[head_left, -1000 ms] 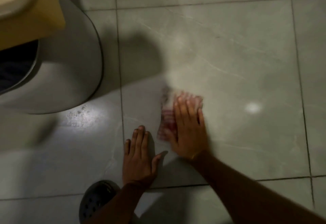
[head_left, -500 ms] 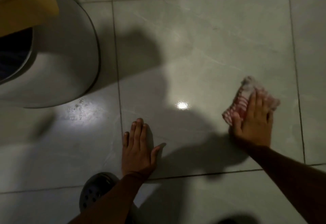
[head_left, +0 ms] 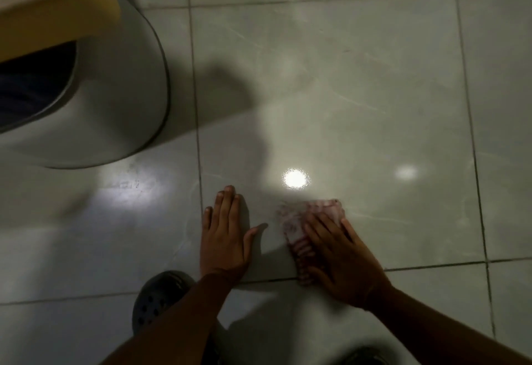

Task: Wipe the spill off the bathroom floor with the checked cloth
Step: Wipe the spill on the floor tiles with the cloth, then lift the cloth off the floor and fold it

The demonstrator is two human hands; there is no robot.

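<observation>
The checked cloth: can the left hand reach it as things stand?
Probably yes. The left hand lies flat on the floor beside the checked cloth, only bare tile between them; the right hand covers part of the cloth, not its left edge.

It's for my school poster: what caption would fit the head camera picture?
Kneeling on a dim tile floor, the right hand presses a checked cloth flat, and the left hand rests open beside it.

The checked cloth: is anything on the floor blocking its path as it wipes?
Nothing visible ahead or to its right. The right hand presses on the cloth; only the left hand, flat on the floor beside it, would block a leftward sweep.
</observation>
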